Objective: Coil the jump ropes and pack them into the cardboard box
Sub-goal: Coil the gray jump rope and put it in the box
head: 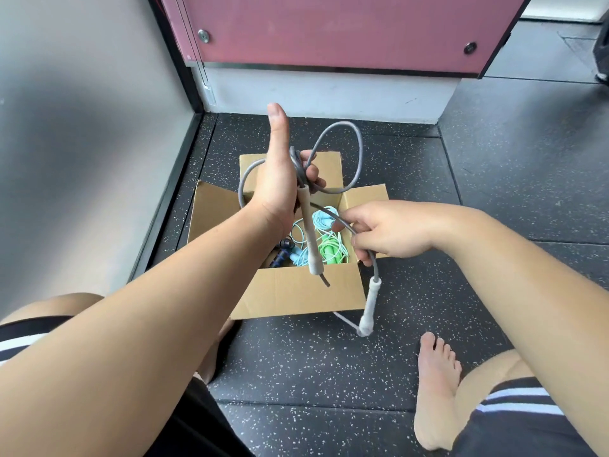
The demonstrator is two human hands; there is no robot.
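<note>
- From the head camera, the person sits on the floor with the open cardboard box between their legs.
- The left hand is raised over the box with the thumb straight up. Its fingers curl round a bunch of loops of the grey jump rope.
- One pale handle hangs down from that grip over the box opening.
- The right hand pinches the loose end of the rope between thumb and fingers, just above the second handle. That handle dangles outside the box by its front right corner.
- A light blue rope and a green rope already lie coiled in the box, next to a dark handle.
- The coil looks nearly finished, with one big loop standing high and a short tail left.
- To do it well, I'd say:
  - Bring the right hand up to the left and lay the last turn the same size as the others.
  - Keep the left grip firm so the big loop doesn't spring loose.
  - Tuck both handles side by side, then lower the bundle into the free space beside the other coils.
</note>
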